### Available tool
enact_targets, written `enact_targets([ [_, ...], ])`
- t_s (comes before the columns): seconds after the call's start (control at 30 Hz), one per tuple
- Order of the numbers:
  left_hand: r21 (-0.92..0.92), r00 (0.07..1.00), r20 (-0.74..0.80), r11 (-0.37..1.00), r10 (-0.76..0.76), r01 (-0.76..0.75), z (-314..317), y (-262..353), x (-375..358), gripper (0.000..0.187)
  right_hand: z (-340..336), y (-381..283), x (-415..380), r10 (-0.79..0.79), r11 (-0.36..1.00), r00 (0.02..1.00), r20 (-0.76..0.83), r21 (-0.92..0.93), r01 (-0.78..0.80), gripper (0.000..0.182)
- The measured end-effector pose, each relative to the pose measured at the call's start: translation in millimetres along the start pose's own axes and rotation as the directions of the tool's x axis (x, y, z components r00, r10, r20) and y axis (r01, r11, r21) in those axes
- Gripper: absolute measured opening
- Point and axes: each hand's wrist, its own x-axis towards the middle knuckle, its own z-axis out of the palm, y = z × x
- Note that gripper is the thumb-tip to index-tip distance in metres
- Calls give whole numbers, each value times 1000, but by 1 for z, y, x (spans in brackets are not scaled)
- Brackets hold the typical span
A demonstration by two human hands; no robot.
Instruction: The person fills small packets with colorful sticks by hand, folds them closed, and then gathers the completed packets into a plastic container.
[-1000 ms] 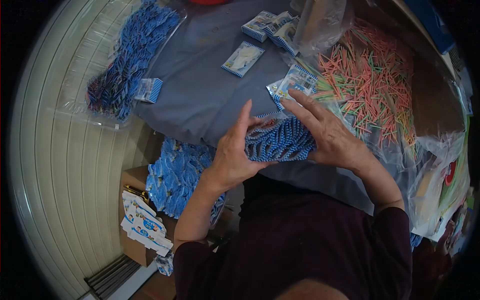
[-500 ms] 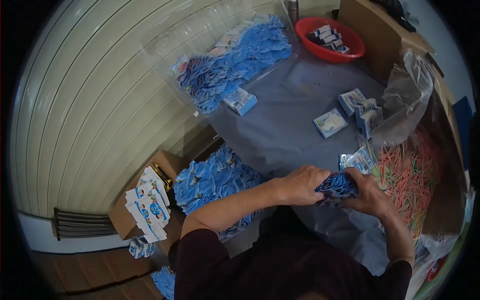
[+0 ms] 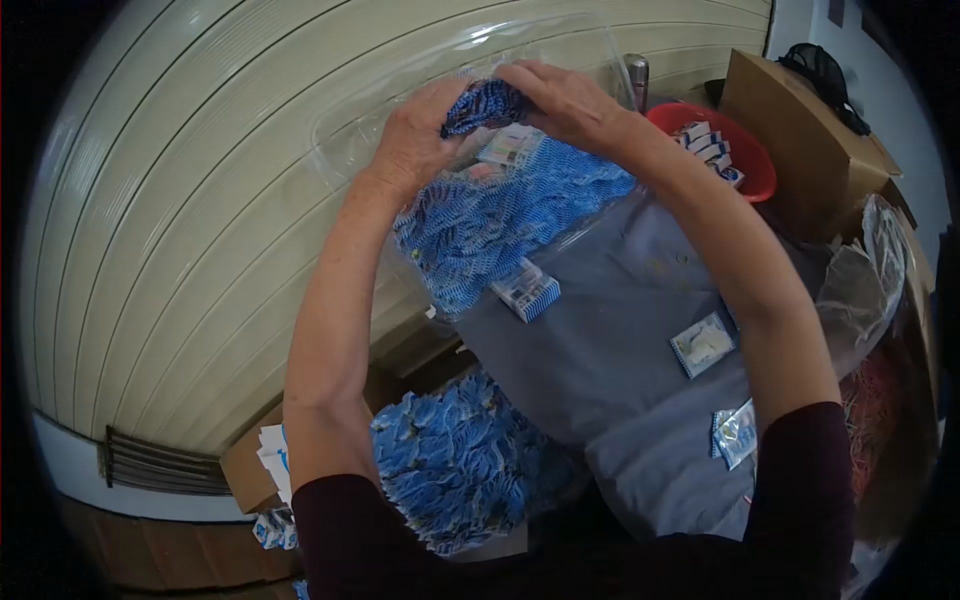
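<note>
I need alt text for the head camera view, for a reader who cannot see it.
Both hands, left hand and right hand, hold a bundle of blue packets above a clear plastic tray piled with similar packets, on a grey cloth.

Head-worn view, downward (close), fisheye

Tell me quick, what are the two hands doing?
Left hand: closed on the blue packets.
Right hand: closed on the same blue packets.

No text can be read anywhere. The small blue-and-white packets [image 3: 703,345] on the bench [image 3: 610,330] and those in the red bowl [image 3: 757,160] at the upper right carry print too small and blurred to make out.
</note>
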Motion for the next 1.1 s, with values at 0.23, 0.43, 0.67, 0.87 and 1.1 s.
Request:
enact_targets([
  [0.23, 75, 820, 511, 964, -257, 255, 52, -32, -40, 66, 106, 28, -62, 179, 981, 982, 61, 59, -183, 61],
  [0.43, 286, 619, 618, 872, -485, 398, 34, -5, -21, 100, 69, 21, -45, 252, 929, 876, 411, 151, -338, 78],
  [0.67, 231, 705, 425, 821, -568, 522, 23, -1, -10, 107, 32, -9, -58, 344, 934, 923, 170, -166, -318, 98],
  [0.87, 112, 744, 525, 900, -414, 422, 85, -22, 27, 84, -31, -104, -107, 462, 886, 760, 457, -211, -412, 80],
  [1.1, 125, 693, 579, 887, -430, 445, 94, -21, 16, 67, -137, -207, -167, 423, 882, 628, 652, -139, -450, 47],
])
